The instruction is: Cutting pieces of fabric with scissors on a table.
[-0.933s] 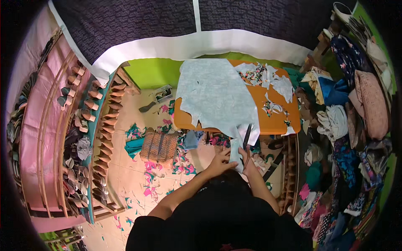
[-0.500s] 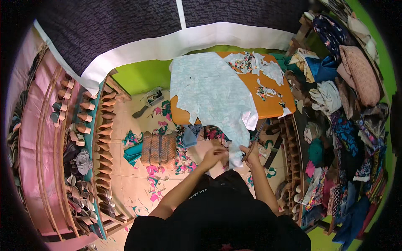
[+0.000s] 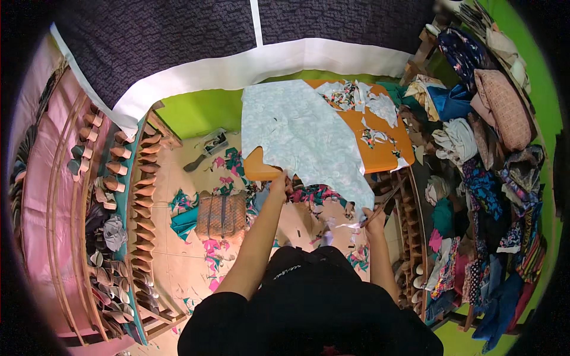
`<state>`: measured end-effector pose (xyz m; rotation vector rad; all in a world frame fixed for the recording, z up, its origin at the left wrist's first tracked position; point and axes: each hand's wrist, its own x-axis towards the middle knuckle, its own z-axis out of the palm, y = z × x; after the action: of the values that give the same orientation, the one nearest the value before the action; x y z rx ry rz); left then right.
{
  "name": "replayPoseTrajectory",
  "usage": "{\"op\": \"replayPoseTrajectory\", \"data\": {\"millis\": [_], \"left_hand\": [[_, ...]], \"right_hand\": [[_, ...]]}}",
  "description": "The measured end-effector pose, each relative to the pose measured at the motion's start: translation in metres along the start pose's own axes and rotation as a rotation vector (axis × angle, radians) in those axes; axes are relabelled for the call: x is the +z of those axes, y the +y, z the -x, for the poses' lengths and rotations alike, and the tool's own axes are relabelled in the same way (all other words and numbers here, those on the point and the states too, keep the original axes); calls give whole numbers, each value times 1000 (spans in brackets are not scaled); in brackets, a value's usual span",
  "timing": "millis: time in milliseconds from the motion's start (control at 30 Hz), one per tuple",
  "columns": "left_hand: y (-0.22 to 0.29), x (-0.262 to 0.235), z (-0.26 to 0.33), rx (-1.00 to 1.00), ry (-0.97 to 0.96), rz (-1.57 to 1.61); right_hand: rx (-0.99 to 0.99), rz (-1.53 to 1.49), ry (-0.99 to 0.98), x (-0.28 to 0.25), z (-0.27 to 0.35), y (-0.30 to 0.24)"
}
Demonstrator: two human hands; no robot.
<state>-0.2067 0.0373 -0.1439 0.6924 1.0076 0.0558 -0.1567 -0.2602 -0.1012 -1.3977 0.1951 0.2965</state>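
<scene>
A large sheet of pale blue patterned fabric (image 3: 303, 139) lies across an orange table (image 3: 380, 151) and hangs over its near edge. My left hand (image 3: 279, 185) pinches the fabric's near left edge. My right hand (image 3: 373, 215) grips scissors (image 3: 386, 199) at the fabric's lower right corner, blades pointing up and right. Cut scraps of the same cloth (image 3: 356, 98) lie at the table's far side.
Colourful fabric scraps (image 3: 219, 178) litter the tiled floor beside a woven brown bag (image 3: 221, 215). Racks of shoe soles (image 3: 113, 196) stand at left. Piles of folded cloth (image 3: 475, 148) fill the right. A green and white wall band (image 3: 202, 110) runs behind.
My hands have spread apart: the left has gone to the fabric's left edge, the right with the scissors to its right corner. The view has tilted so the table sits higher and further right.
</scene>
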Motion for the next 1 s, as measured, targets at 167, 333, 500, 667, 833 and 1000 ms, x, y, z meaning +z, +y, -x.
{"op": "replayPoseTrajectory", "data": {"millis": [167, 333, 500, 667, 833, 1000], "left_hand": [[-22, 5, -34, 383, -33, -8], [-24, 43, 8, 788, 263, -827], [-32, 59, 12, 752, 241, -1067], [-40, 59, 7, 798, 150, -1128], [-52, 47, 2, 720, 149, -1104], [-66, 37, 6, 352, -98, -820]], "right_hand": [[-58, 216, 60, -10, -7, 2], [6, 136, 147, -9, -6, -22], [-4, 188, 123, -5, -14, -16], [5, 355, 64, 1, -19, -4], [76, 375, 24, 11, -9, -21], [5, 324, -21, 3, -14, -1]]}}
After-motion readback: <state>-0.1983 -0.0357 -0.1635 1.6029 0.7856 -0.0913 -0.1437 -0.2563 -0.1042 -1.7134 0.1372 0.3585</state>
